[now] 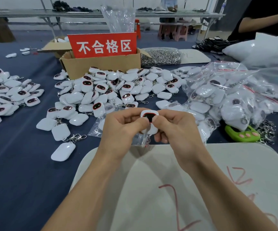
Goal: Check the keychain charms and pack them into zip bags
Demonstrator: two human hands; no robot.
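I pinch one keychain charm (149, 116) with the curled fingers (141, 122) of my left hand (122, 129) and right hand (174, 130), its dark face turned up toward me so I can check it, while a zip bag (95, 129) lies just under my fingers, ready for packing.

One head-worn wide-angle view — faces forward and down over table (15, 164), close above left hand (123, 129) and right hand (176, 130).
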